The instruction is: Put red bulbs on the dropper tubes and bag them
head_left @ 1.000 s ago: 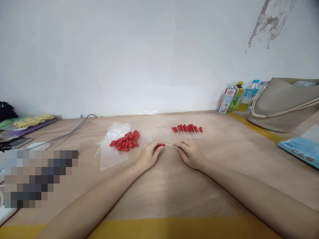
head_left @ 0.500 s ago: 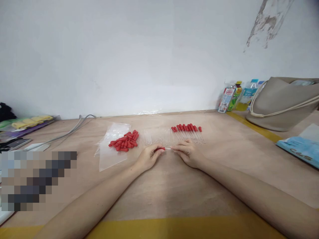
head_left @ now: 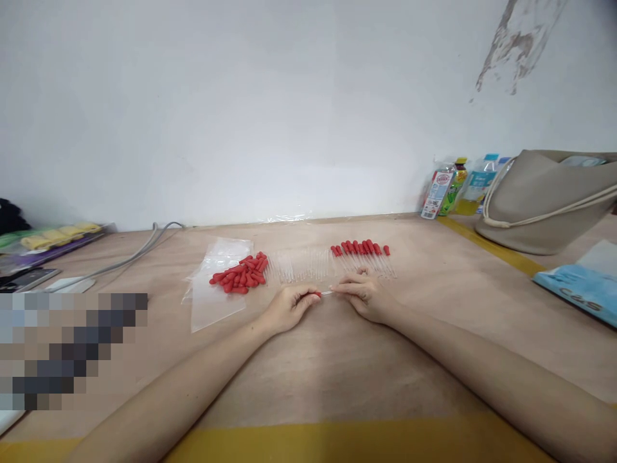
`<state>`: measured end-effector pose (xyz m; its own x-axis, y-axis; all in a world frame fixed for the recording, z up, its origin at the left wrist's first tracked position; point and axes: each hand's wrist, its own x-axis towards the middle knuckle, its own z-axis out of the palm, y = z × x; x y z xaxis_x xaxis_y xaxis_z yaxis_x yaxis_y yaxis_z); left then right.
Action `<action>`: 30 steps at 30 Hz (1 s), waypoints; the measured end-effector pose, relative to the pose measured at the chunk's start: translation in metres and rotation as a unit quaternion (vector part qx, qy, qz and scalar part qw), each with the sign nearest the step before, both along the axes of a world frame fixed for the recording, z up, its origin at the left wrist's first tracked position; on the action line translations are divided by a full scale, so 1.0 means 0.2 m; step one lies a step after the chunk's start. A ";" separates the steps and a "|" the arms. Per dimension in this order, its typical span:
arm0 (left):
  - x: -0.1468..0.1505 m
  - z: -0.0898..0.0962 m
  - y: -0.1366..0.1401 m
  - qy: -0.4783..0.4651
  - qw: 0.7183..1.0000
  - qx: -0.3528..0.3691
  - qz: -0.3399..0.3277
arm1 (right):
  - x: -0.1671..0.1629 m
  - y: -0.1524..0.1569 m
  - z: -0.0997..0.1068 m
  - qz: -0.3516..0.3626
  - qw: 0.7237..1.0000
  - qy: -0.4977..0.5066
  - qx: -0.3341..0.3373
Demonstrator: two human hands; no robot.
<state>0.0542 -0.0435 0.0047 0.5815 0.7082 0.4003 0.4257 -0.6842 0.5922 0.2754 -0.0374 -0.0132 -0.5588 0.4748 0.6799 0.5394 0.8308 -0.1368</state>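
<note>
Between thumb and fingers, my left hand [head_left: 290, 307] pinches a red rubber dropper bulb [head_left: 318, 294], mostly covered by the fingers. My right hand [head_left: 364, 294] grips a thin clear glass dropper tube [head_left: 327, 293], whose end meets the bulb's mouth; how deep it sits I cannot tell. Left of my hands, a pile of loose red bulbs [head_left: 241, 275] lies partly on clear plastic bags [head_left: 216, 312]. Beyond my hands lie bare glass tubes [head_left: 308, 263] in a loose row. To their right rest several droppers with red bulbs [head_left: 361, 247] fitted, side by side.
A grey cable [head_left: 130, 254], a phone [head_left: 33, 278] and a yellow-topped packet [head_left: 60, 236] are at the left. At the right stand a carton [head_left: 438, 193], drink bottles [head_left: 475, 190] and a grey bag [head_left: 549, 199], with a blue packet [head_left: 576, 289] nearer. A wall rises behind.
My left hand has shifted slightly down, its fingers now covering more of the bulb. The bulb and tube stay end to end between my hands. The piles have not changed.
</note>
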 end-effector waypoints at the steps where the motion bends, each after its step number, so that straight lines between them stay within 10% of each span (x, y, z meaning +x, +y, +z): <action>1: 0.00 0.00 0.00 0.004 1.000 0.007 0.004 | 0.00 0.00 0.00 -0.005 1.000 -0.003 0.011; 16: 0.02 -0.02 -0.01 0.059 0.990 0.130 -0.011 | -0.06 -0.05 0.02 -0.053 0.997 -0.058 0.011; 30: -0.03 0.02 0.01 0.007 0.996 0.079 0.038 | -0.01 -0.03 0.03 -0.073 0.993 -0.045 0.079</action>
<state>0.0483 -0.0423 0.0092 0.5355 0.6788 0.5025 0.4867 -0.7343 0.4733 0.2732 -0.0437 -0.0080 -0.5529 0.4468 0.7034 0.6606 0.7495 0.0432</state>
